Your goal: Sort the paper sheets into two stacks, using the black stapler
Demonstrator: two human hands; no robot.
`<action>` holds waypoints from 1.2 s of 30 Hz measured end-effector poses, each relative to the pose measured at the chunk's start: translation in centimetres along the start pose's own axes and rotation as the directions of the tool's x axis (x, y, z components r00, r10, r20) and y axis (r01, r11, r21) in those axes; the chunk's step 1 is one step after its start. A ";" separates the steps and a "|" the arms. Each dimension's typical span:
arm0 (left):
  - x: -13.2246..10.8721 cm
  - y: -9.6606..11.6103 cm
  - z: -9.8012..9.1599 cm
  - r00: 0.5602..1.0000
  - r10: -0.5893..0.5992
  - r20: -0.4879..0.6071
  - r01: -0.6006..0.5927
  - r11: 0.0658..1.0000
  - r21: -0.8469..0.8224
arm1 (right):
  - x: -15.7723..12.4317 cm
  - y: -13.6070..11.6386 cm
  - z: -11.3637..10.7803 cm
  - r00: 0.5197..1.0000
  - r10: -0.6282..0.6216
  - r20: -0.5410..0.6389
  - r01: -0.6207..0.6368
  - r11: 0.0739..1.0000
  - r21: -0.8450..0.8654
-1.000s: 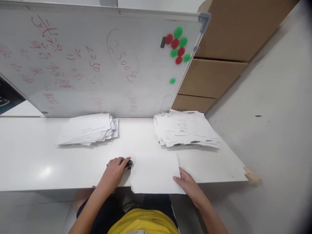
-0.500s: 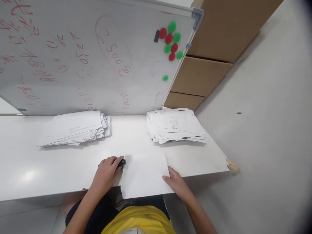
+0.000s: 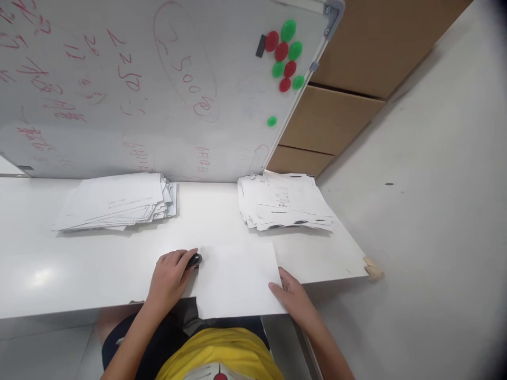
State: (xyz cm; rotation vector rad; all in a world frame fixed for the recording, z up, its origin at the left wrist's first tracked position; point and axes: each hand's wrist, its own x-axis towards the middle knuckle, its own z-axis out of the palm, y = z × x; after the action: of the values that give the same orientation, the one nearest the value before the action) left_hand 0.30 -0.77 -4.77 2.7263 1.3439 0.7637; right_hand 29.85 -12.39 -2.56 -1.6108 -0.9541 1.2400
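Note:
A blank white sheet of paper (image 3: 237, 282) lies at the front edge of the table, its near side reaching past the edge. My right hand (image 3: 295, 295) pinches it at the right border, thumb on top and fingers underneath. At the sheet's left border, my left hand (image 3: 168, 277) is closed over a black stapler (image 3: 195, 259). Only the stapler's rounded dark end shows; the palm and fingers cover the rest. That end is right beside the paper's upper left corner; I cannot tell whether the paper is inside it.
One paper stack (image 3: 114, 200) lies at the back left of the white table (image 3: 206, 211), another paper stack (image 3: 285, 203) at the back right. Behind them leans a whiteboard (image 3: 233, 68) with red writing and round magnets. Cardboard boxes (image 3: 332, 116) and a wall (image 3: 435, 211) stand on the right.
The view has shifted slightly. The sheet's right side and my right hand have moved a little to the right. My left hand keeps its grip on the stapler.

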 end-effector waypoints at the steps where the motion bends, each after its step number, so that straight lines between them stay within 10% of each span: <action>1: 0.0 0.1 0.0 1.000 -0.006 0.001 0.006 1.000 -0.002 | -0.1 -0.1 0.0 1.000 0.012 0.006 -0.012 1.000 0.009; 27: 0.0 3.1 1.7 0.991 -0.125 -0.045 0.127 0.991 0.050 | 1.0 1.8 1.6 0.999 0.042 0.009 -0.043 0.986 0.159; 36: -0.2 2.4 1.6 0.987 -0.051 -0.152 0.067 0.993 0.102 | 5.7 -1.8 -0.4 0.968 -0.245 -0.058 0.233 0.959 -0.163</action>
State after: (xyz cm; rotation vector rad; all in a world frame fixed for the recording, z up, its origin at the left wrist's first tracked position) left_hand 2.71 -2.11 -5.78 2.7428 1.5294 0.9344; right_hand 31.30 -6.57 -2.61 -1.5953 -1.1820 0.9503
